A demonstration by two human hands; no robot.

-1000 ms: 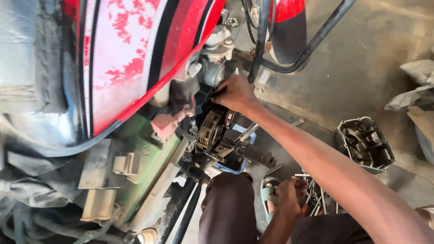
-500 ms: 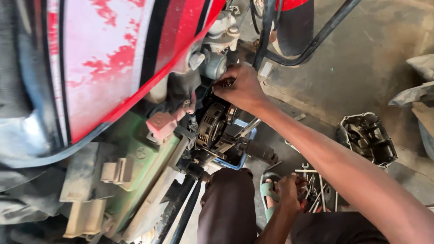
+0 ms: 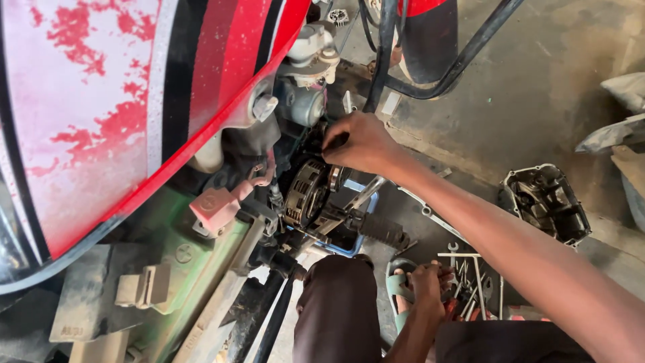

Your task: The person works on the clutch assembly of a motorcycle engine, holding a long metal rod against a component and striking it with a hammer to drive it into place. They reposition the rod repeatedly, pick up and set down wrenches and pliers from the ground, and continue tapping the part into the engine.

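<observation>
A red and white motorcycle fuel tank (image 3: 114,114) fills the upper left of the frame, with the opened engine and its round clutch assembly (image 3: 306,195) just below centre and a detached engine cover (image 3: 547,202) on the concrete floor (image 3: 537,87) at right. The right hand (image 3: 359,142) rests on the engine just above the clutch, fingers curled narrow against a part too hidden to name. The left hand (image 3: 430,282), at bottom centre, reaches among loose hand tools (image 3: 470,282) on the floor; I cannot tell whether its fingers grip anything.

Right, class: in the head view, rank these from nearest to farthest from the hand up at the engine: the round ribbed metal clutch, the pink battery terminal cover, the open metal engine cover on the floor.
From the right hand:
1. Round ribbed metal clutch, just below-left, almost touching.
2. Pink battery terminal cover, farther left.
3. Open metal engine cover, far right on the floor.
</observation>
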